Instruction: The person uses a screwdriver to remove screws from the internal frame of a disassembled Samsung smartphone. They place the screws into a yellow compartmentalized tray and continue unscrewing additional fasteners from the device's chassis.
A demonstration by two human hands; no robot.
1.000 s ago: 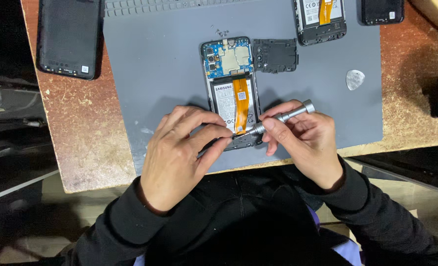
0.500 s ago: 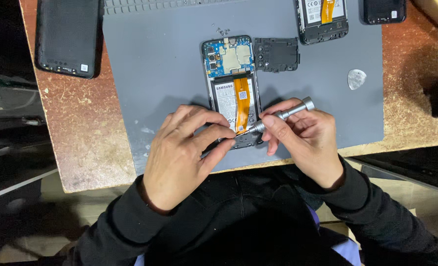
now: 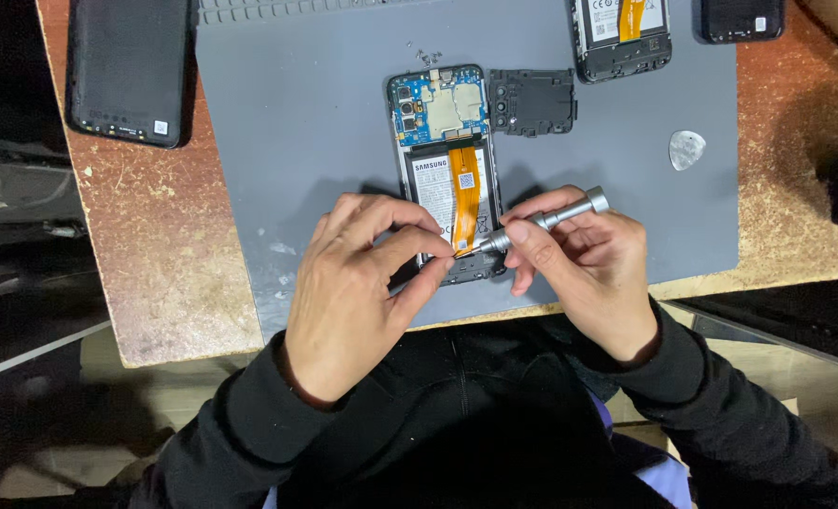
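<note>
On the grey mat (image 3: 325,123), right hand (image 3: 588,273) fingers grip a screwdriver (image 3: 551,220); left hand (image 3: 353,283) fingers pinch the opened phone (image 3: 447,160).

mat (image 3: 325,141): grey | opened phone (image 3: 447,160): blue board, orange ribbon | screwdriver (image 3: 555,217): silver | table (image 3: 155,236): speckled brown | pick (image 3: 686,149): white

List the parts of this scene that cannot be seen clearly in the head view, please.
- Tip of the silver metal screwdriver: hidden between the fingers of the left hand and the right hand.
- Bottom end of the opened phone with the orange ribbon cable: covered by both hands.
- Second opened phone and small black phone: cut off by the top edge.
- Tiny screws on the grey mat: too small to count.
</note>
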